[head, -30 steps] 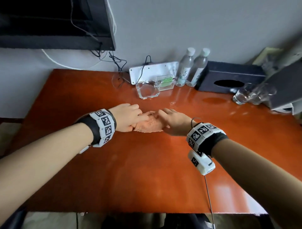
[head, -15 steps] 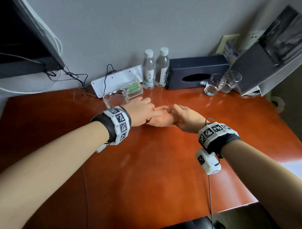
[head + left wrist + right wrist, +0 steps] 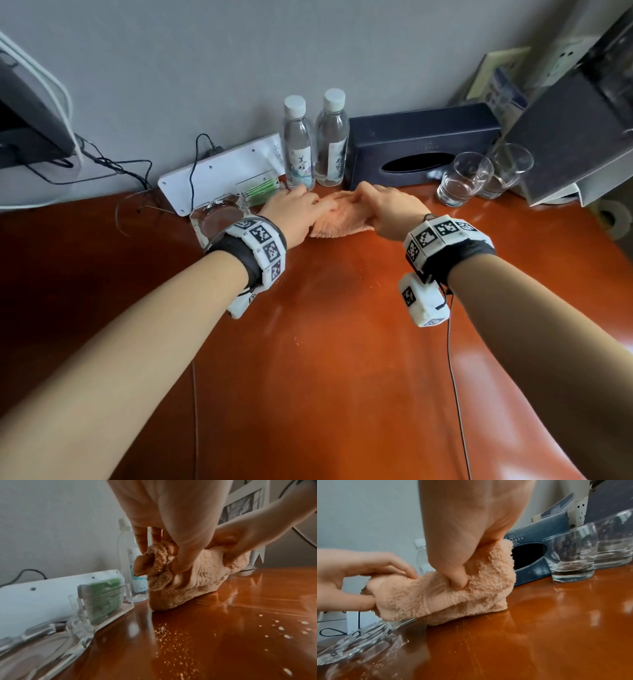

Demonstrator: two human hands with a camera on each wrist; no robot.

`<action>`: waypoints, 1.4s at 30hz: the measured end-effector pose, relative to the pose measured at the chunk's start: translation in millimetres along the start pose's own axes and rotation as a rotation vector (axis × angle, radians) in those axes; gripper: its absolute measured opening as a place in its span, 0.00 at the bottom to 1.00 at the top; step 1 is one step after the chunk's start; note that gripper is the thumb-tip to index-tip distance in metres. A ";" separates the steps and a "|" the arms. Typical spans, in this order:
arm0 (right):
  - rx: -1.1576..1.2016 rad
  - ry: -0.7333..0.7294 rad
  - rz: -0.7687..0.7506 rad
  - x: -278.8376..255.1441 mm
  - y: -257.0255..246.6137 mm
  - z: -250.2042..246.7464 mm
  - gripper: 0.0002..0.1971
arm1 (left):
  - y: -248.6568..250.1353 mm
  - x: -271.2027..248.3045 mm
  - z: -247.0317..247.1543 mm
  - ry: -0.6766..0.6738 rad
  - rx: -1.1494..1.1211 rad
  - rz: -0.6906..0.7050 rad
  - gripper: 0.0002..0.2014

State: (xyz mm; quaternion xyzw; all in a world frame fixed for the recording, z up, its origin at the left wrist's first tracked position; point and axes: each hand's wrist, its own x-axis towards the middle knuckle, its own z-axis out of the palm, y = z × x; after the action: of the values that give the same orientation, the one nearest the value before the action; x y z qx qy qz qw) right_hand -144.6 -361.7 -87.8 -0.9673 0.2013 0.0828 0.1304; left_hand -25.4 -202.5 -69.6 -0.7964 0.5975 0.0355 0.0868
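Note:
A folded peach fleece cloth (image 3: 337, 224) (image 3: 193, 588) (image 3: 453, 599) rests on the glossy orange-brown table (image 3: 325, 359), near its back edge. My left hand (image 3: 294, 216) (image 3: 164, 547) pinches the cloth's left end between thumb and fingers. My right hand (image 3: 390, 212) (image 3: 462, 555) grips the right end, its thumb pressed into the fleece. The cloth's lower fold touches the table. Pale crumbs (image 3: 173, 639) are scattered on the table in front of the cloth.
Along the wall stand two water bottles (image 3: 315, 140), a dark tissue box (image 3: 421, 144), two drinking glasses (image 3: 479, 174), a white power strip (image 3: 219, 178) and a clear acrylic holder (image 3: 236, 202) with green packets. A monitor (image 3: 24, 130) and cables sit far left.
Both hands have carried the cloth away from me toward the bottles and tissue box. The head view has swung right and closer to the back wall.

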 end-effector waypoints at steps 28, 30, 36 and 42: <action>-0.278 -0.263 -0.008 44.7 5.0 17.1 0.39 | -6.9 53.7 37.3 -0.252 -0.091 -0.044 0.34; -0.271 -0.277 -0.017 39.0 3.2 19.0 0.39 | -4.3 49.4 33.8 -0.269 -0.078 -0.017 0.35; -0.261 -0.307 -0.006 10.4 -4.7 19.5 0.37 | 6.9 34.8 29.3 -0.304 -0.096 0.011 0.31; -0.238 -0.300 0.006 -21.0 -11.8 29.6 0.37 | 20.9 13.8 31.1 -0.334 -0.098 0.033 0.32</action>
State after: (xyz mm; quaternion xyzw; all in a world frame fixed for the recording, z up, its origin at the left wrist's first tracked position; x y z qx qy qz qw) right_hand -162.0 -335.1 -109.0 -0.9520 0.1712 0.2499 0.0432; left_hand -40.1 -215.6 -104.4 -0.7727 0.5855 0.1978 0.1451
